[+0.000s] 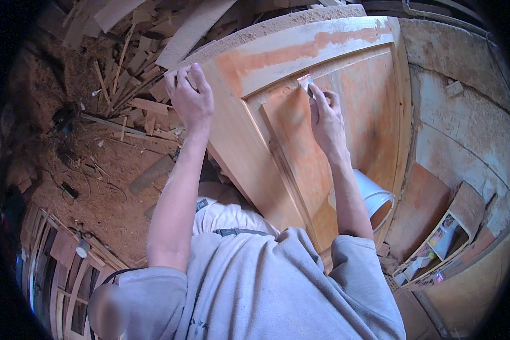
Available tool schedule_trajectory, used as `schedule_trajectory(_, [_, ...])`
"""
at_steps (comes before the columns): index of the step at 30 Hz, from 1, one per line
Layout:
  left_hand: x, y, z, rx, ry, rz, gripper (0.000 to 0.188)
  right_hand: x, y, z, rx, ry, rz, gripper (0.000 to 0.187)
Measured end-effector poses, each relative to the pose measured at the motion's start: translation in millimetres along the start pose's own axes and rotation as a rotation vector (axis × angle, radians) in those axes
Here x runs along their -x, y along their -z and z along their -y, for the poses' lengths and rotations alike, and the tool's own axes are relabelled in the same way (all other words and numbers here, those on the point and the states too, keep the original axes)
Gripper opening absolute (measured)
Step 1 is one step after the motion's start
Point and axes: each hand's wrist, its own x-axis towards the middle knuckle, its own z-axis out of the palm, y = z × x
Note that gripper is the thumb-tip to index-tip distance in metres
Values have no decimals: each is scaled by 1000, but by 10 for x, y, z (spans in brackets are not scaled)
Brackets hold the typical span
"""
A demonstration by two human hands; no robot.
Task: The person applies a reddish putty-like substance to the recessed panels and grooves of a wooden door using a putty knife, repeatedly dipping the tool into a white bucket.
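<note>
Counted one left hand (190, 97) and one right hand (326, 116), total two; one small tool (305, 82), one wooden panel door (294, 136), one white bucket (371, 190), one grey shirt (272, 283). Also logged two bare forearms (175, 198), two short sleeves (361, 263) and one open wooden box (468, 207). Could not fix an exact number for the wood scraps (147, 105): well over ten, overlapping and partly hidden, too many to tally singly.
</note>
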Motion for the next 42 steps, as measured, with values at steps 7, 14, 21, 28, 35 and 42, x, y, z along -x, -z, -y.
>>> schedule_trajectory(7, [2,-18,2,-8,-14,-7,44,-34,-173,-71,149,35,30,44])
schedule_trajectory(14, [4,-29,25,-5,-17,-14,46,-26,-274,-92,130,30,28,45])
schedule_trajectory(21, [-3,-12,-4,20,-5,6,45,-26,-331,-122,98,69,-38,48])
schedule_trajectory(28, [-1,-14,-3,25,-24,-23,47,-22,-314,-134,92,73,-27,46])
schedule_trajectory(35, [7,-38,21,11,-28,-31,46,-58,-308,-123,98,35,30,44])
schedule_trajectory(42, [-1,11,-38,37,-2,9,45,-87,-241,-141,122,14,81,43])
